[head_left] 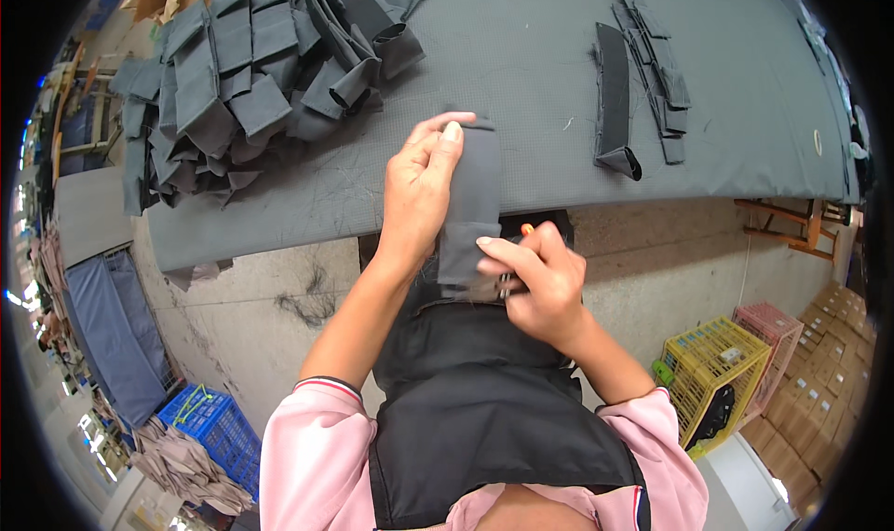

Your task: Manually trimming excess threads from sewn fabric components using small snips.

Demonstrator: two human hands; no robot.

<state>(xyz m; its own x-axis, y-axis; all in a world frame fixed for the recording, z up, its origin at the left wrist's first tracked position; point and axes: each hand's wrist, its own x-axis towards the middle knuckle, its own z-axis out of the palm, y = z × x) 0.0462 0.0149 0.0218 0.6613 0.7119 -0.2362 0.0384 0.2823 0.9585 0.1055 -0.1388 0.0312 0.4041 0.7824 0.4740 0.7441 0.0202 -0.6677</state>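
Note:
A dark grey fabric strip (473, 182) hangs lengthwise between my hands at the table's near edge. My left hand (424, 172) pinches its top end, thumb over the cloth. Lower down, my right hand (545, 279) is closed beside the strip's bottom end, its thumb and index finger at the cloth's edge. A small tool with an orange tip and a metal part is partly hidden in the right fingers; its kind is unclear. A large heap of similar grey strips (223, 84) lies at the table's left. Towards the right rest one folded strip (613, 102) and a short stack of strips (656, 74).
The table (521, 56) has a grey cover strewn with loose threads. Below it, thread clumps lie on the concrete floor (233, 317). A blue crate (219, 433) stands at the lower left; a yellow crate (712, 373), a pink crate (773, 345) and stacked cartons (819, 382) are at the right.

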